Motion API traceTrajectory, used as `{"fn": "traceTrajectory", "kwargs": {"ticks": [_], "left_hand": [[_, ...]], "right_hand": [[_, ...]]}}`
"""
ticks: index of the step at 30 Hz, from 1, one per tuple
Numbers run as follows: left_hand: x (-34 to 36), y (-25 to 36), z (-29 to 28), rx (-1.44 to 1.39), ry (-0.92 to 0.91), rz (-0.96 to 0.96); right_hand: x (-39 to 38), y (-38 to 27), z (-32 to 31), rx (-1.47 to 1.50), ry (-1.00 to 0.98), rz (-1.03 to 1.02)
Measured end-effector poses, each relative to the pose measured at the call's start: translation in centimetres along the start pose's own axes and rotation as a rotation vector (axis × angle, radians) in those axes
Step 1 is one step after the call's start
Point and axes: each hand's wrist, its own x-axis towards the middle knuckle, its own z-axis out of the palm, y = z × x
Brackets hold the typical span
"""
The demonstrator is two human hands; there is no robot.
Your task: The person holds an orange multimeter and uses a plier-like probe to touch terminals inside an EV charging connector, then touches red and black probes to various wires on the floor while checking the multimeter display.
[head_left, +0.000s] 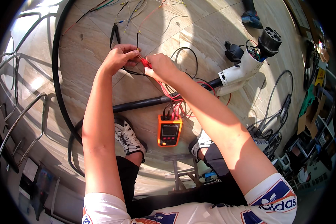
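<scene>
**Probe tip meets wire end between both hands**

Left hand (117, 58) pinches a thin dark wire (137, 39), which runs straight up and away from the fingers over the tiled floor (198, 33). Right hand (161, 67) is closed on a slim red test probe (145, 62), its tip pointing left toward the left fingertips, touching or just short; cannot tell. Probe's long axis lies across the wire's. Red leads trail down to the orange handheld multimeter (169, 130) on the floor between the shoes. White charging-gun plug (242, 69) lies well right.

Both arms outstretched, left hand (118, 56) and right hand (161, 66) pinched, fingertips meeting
</scene>
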Motion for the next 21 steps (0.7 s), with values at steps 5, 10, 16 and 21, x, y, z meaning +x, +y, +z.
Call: {"fn": "traceTrajectory", "kwargs": {"ticks": [5,10,16,21], "left_hand": [[-0.1,-0.1,0.0,0.067,-0.030,0.011],[-0.4,-0.2,0.2,0.059,-0.004,0.019],[-0.3,-0.2,0.4,0.047,0.009,0.028],[-0.5,-0.4,0.4,0.052,0.017,0.032]], "right_hand": [[0.1,-0.2,-0.1,0.016,-0.012,0.035],[0.2,-0.4,-0.1,0.006,-0.011,0.042],[0.4,-0.6,-0.1,-0.012,-0.044,0.104],[-0.1,-1.2,0.2,-0.012,0.026,0.128]]}}
